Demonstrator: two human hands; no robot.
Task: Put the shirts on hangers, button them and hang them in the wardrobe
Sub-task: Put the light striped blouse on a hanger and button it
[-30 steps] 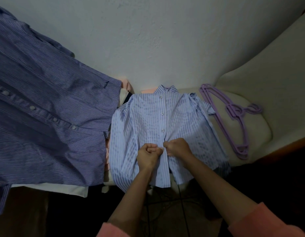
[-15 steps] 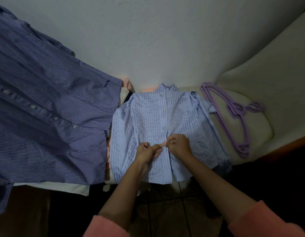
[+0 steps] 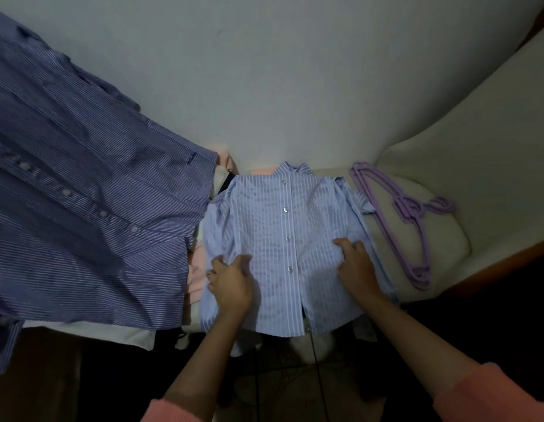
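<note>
A light blue striped shirt (image 3: pixel 273 233) lies flat on the cream seat, collar toward the wall, its front placket buttoned down to the lowest visible button. My left hand (image 3: pixel 231 281) rests on the shirt's left side with fingers curled into the fabric near the sleeve. My right hand (image 3: pixel 354 263) lies on the shirt's right side, fingers spread on the cloth. A dark blue striped shirt (image 3: pixel 82 214) hangs at the left, buttoned. Purple hangers (image 3: pixel 407 220) lie stacked on the seat to the right of the light shirt.
A white wall (image 3: pixel 264 86) stands behind. The cream seat cushion (image 3: pixel 447 239) curves up at the right into a backrest. Pink and white cloth (image 3: pixel 197 269) shows between the two shirts. The floor below is dark, with a black cable (image 3: pixel 316 360).
Both hands left the placket at the shirt's centre and moved apart, the left to the shirt's left side and the right to its right side. The lowest visible button now shows fastened.
</note>
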